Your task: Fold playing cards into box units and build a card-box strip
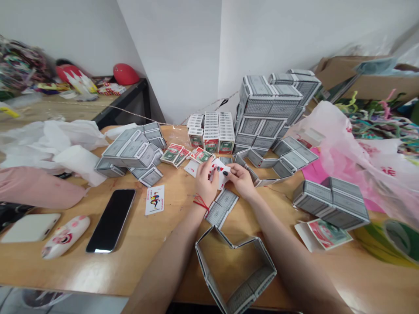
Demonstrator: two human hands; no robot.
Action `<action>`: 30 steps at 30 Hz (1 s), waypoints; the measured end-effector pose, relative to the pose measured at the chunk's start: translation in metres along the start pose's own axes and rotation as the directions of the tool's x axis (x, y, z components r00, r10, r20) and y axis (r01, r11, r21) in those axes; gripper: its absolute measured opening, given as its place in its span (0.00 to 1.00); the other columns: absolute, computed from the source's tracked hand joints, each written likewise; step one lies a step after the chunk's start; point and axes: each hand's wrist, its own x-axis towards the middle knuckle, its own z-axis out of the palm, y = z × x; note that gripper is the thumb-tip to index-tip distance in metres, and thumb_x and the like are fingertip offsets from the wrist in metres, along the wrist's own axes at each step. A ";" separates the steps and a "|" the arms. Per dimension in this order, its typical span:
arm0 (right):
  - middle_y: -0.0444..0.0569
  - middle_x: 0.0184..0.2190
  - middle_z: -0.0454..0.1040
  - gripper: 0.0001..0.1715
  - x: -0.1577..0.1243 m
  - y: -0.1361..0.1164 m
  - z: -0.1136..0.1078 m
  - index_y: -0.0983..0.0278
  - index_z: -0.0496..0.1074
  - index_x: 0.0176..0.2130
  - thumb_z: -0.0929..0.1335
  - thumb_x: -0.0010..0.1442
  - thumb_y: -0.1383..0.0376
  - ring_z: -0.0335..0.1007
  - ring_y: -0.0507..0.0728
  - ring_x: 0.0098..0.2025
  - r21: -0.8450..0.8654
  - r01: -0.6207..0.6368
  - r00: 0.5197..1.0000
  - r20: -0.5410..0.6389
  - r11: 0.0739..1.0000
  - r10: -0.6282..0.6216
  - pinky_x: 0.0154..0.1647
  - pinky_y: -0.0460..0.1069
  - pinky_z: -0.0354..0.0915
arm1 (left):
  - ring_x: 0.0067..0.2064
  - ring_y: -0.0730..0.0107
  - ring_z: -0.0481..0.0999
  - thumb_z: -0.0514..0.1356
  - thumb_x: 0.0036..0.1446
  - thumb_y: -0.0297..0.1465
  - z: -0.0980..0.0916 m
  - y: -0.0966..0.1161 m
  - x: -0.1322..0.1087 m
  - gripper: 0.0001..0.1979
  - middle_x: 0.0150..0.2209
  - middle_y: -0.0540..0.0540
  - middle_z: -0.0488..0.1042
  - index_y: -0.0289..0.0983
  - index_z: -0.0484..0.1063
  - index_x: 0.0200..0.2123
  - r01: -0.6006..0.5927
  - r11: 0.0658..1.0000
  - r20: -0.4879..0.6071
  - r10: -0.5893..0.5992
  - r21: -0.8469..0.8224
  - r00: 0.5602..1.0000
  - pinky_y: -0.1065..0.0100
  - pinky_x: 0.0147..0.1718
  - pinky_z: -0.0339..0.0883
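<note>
Both hands meet over a playing card with red hearts, its face up. My left hand has its fingers on the card's left part, and a red string circles that wrist. Pinched at its right edge, the card is also in my right hand. Just below lie grey-patterned cards, face down. Another playing card lies face up, partly hidden behind my left hand. Between my forearms stands a heart-shaped frame made of grey-backed cards.
Card boxes stand in rows at the back. A tall card-block stack rises to their right. At left are more card blocks, a joker card and a phone. Yellow-green tape sits far right.
</note>
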 end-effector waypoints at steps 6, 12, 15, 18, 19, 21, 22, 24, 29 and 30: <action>0.43 0.25 0.73 0.16 0.003 0.002 -0.002 0.63 0.67 0.33 0.70 0.47 0.56 0.68 0.51 0.26 -0.011 0.010 0.996 -0.093 1.000 -0.011 0.28 0.45 0.65 | 0.39 0.70 0.73 0.54 0.56 0.32 0.004 -0.004 -0.002 0.09 0.37 0.44 0.74 0.36 0.68 0.39 0.109 0.987 0.046 -0.105 -0.115 0.993 0.69 0.38 0.67; 0.45 0.28 0.74 0.18 0.004 0.002 0.000 0.64 0.68 0.33 0.71 0.44 0.57 0.68 0.50 0.26 -0.010 -0.007 0.990 -0.141 1.000 0.005 0.27 0.45 0.65 | 0.26 0.77 0.68 0.57 0.52 0.34 0.003 -0.003 -0.001 0.07 0.26 0.50 0.70 0.35 0.65 0.28 0.261 0.950 -0.035 -0.271 -0.174 0.962 0.74 0.27 0.63; 0.45 0.28 0.75 0.20 0.004 0.003 0.001 0.64 0.67 0.34 0.71 0.44 0.56 0.69 0.51 0.26 0.025 -0.037 0.991 -0.128 0.999 0.040 0.27 0.47 0.67 | 0.26 0.77 0.67 0.58 0.51 0.34 0.003 -0.004 0.000 0.09 0.24 0.51 0.68 0.35 0.63 0.26 0.289 0.936 -0.069 -0.308 -0.203 0.949 0.75 0.26 0.61; 0.44 0.26 0.74 0.19 0.004 0.004 0.002 0.64 0.66 0.33 0.72 0.44 0.57 0.68 0.51 0.23 0.021 -0.029 0.984 -0.173 0.999 0.032 0.23 0.46 0.65 | 0.24 0.78 0.65 0.59 0.51 0.34 0.004 -0.004 -0.001 0.09 0.23 0.52 0.65 0.36 0.63 0.25 0.312 0.921 -0.037 -0.329 -0.233 0.944 0.75 0.24 0.59; 0.44 0.25 0.74 0.19 0.004 0.004 0.002 0.63 0.66 0.34 0.72 0.43 0.58 0.68 0.51 0.23 0.016 -0.017 0.980 -0.196 1.000 0.020 0.23 0.45 0.65 | 0.22 0.78 0.63 0.58 0.51 0.33 0.004 -0.004 -0.001 0.07 0.22 0.53 0.64 0.36 0.63 0.28 0.319 0.914 -0.012 -0.332 -0.251 0.943 0.75 0.23 0.58; 0.43 0.25 0.74 0.18 0.005 0.004 0.001 0.63 0.66 0.34 0.72 0.44 0.58 0.68 0.51 0.24 0.007 0.007 0.975 -0.224 1.000 -0.006 0.22 0.45 0.64 | 0.21 0.78 0.61 0.57 0.52 0.32 0.005 -0.005 -0.001 0.09 0.19 0.55 0.61 0.36 0.65 0.37 0.323 0.902 0.057 -0.321 -0.286 0.945 0.75 0.22 0.57; 0.43 0.26 0.74 0.18 0.005 0.004 0.000 0.63 0.66 0.35 0.71 0.44 0.58 0.68 0.51 0.24 0.005 0.016 0.974 -0.227 1.000 -0.014 0.23 0.45 0.64 | 0.20 0.78 0.61 0.57 0.53 0.32 0.005 -0.006 -0.001 0.12 0.19 0.56 0.60 0.37 0.64 0.41 0.320 0.901 0.097 -0.305 -0.295 0.948 0.75 0.22 0.57; 0.43 0.26 0.75 0.18 0.005 0.004 -0.001 0.62 0.66 0.36 0.71 0.45 0.59 0.68 0.51 0.24 0.006 0.026 0.975 -0.222 1.000 -0.024 0.22 0.44 0.64 | 0.21 0.77 0.62 0.55 0.54 0.32 0.004 -0.007 -0.001 0.15 0.19 0.55 0.61 0.37 0.63 0.47 0.302 0.908 0.169 -0.262 -0.291 0.950 0.74 0.22 0.58; 0.44 0.28 0.75 0.19 0.005 0.003 -0.001 0.62 0.67 0.37 0.71 0.45 0.59 0.69 0.51 0.26 0.019 0.034 0.980 -0.197 0.999 -0.029 0.24 0.45 0.65 | 0.25 0.75 0.69 0.55 0.55 0.32 0.004 -0.008 -0.003 0.12 0.26 0.50 0.71 0.38 0.65 0.44 0.302 0.922 0.204 -0.256 -0.243 0.945 0.74 0.25 0.61; 0.44 0.28 0.76 0.20 0.005 0.003 -0.001 0.62 0.67 0.38 0.71 0.45 0.59 0.70 0.52 0.26 0.021 0.033 0.980 -0.195 0.999 -0.028 0.25 0.45 0.65 | 0.26 0.75 0.69 0.55 0.54 0.32 0.004 -0.008 -0.003 0.12 0.27 0.49 0.72 0.37 0.65 0.43 0.311 0.922 0.191 -0.271 -0.231 0.943 0.74 0.25 0.61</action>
